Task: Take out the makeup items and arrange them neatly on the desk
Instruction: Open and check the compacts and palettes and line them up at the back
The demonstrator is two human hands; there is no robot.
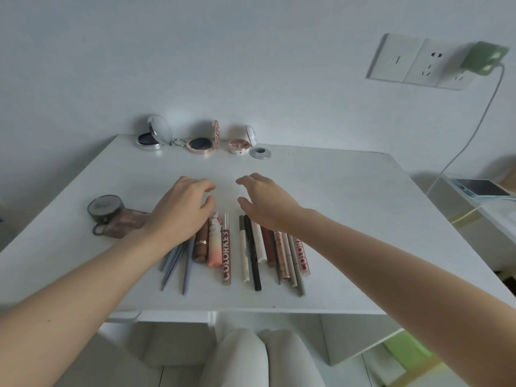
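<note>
Two groups of makeup sticks lie side by side on the white desk (335,196). The left group holds grey pencils (175,261), a brown tube (201,244), a pink-orange tube (215,250) and a Colorkey lip gloss (226,255). The right group holds a white pen (244,255), a black liner (253,255) and several more tubes (290,255). My left hand (181,208) hovers over the top of the left group with loosely curled fingers, holding nothing. My right hand (265,202) hovers over the top of the right group, fingers relaxed.
Three opened compacts (152,135) (203,143) (241,143) stand at the desk's back edge beside a cable hole (260,153). A brown pouch with a round lid (111,216) lies at the left. A phone (483,188) sits on a side shelf at right, its charger cable running to a wall socket (430,62).
</note>
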